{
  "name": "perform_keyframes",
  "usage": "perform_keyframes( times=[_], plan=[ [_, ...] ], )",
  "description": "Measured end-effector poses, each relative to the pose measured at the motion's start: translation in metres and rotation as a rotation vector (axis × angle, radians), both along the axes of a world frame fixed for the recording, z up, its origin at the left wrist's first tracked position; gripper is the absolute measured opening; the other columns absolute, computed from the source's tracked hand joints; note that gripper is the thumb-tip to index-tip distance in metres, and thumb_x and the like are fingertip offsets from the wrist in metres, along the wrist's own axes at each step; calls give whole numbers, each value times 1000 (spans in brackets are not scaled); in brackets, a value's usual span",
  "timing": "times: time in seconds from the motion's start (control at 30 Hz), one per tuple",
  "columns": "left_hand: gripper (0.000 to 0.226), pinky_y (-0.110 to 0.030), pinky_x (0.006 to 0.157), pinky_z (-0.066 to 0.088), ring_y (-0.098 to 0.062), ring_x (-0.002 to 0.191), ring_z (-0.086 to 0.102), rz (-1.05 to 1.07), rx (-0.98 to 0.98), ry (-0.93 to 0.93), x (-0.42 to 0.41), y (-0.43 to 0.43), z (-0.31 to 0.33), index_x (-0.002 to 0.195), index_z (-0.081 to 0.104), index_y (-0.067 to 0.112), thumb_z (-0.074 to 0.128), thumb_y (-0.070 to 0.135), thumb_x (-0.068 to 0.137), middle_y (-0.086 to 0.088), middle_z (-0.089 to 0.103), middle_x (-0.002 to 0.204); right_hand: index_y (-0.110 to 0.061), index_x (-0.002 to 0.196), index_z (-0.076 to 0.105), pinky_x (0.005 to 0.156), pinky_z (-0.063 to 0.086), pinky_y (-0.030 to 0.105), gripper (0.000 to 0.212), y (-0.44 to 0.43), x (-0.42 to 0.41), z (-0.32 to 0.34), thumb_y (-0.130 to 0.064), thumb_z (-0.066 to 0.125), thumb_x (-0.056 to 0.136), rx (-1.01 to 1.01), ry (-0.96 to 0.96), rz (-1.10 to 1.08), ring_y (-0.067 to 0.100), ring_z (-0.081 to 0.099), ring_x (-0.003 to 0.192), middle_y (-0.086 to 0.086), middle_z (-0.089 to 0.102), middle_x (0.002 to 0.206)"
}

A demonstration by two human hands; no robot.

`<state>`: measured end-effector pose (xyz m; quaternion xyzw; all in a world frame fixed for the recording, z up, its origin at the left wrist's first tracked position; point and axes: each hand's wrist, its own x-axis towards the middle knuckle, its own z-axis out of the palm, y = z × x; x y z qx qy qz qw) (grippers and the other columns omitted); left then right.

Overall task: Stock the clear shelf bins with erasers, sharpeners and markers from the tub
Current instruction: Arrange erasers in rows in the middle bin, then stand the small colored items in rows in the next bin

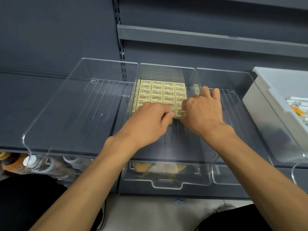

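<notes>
Head view: both hands, left (148,120) and right (202,110), pinch one eraser (180,113) in the bin (166,179): light, firm, best held by its sides.

Three clear bins (80,104), one grey tub (270,104), two hands (146,124)

Dark grey shelving (208,37), orange-capped bottles (15,161) on the lower shelf, pale floor (158,214) below

One head-worn view looks forward and down, close over the shelf (66,147).
</notes>
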<state>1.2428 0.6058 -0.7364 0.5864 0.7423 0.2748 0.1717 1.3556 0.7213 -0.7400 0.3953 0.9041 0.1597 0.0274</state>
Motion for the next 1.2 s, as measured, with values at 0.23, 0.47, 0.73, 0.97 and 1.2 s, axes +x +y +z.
perform_keyframes(
  times=[0.23, 0.47, 0.73, 0.97, 1.2],
  plan=[
    [29, -18, 56, 32, -2, 56, 46, -18, -3, -16, -1, 0, -1, 80, 66, 25, 49, 29, 102, 15, 47, 55, -23, 83, 47, 89, 26, 36, 15, 4, 1, 1, -33, 54, 91, 12, -62, -11, 23, 38, 109, -4, 56, 83],
    [29, -22, 58, 36, -4, 54, 45, -34, -1, -5, 0, 0, -1, 83, 69, 20, 48, 28, 102, 14, 46, 54, -24, 86, 43, 87, 27, 36, 13, 10, -5, 0, -30, 53, 92, 30, -132, 23, 24, 40, 108, -2, 51, 79],
    [28, -22, 56, 37, -6, 53, 46, -41, 3, 22, 0, -1, -3, 85, 69, 20, 48, 28, 102, 12, 46, 54, -17, 104, 37, 88, 27, 37, 23, 12, -6, -11, -27, 53, 90, 52, -61, 41, 23, 43, 106, -1, 51, 70],
    [29, -21, 55, 34, -4, 54, 47, -32, 5, 38, 2, 4, -6, 83, 68, 22, 47, 29, 102, 13, 48, 54, -26, 94, 41, 94, 26, 40, 7, 13, -9, -7, -23, 47, 92, 1, -113, 19, 24, 40, 109, -2, 46, 72],
    [29, -27, 58, 35, -5, 63, 53, -43, 29, 96, 8, 1, -4, 83, 66, 20, 46, 28, 102, 13, 55, 61, -23, 115, 59, 95, 25, 38, 30, 4, 9, 5, -41, 55, 91, -213, 247, 73, 24, 40, 119, 1, 61, 117]
  ],
)
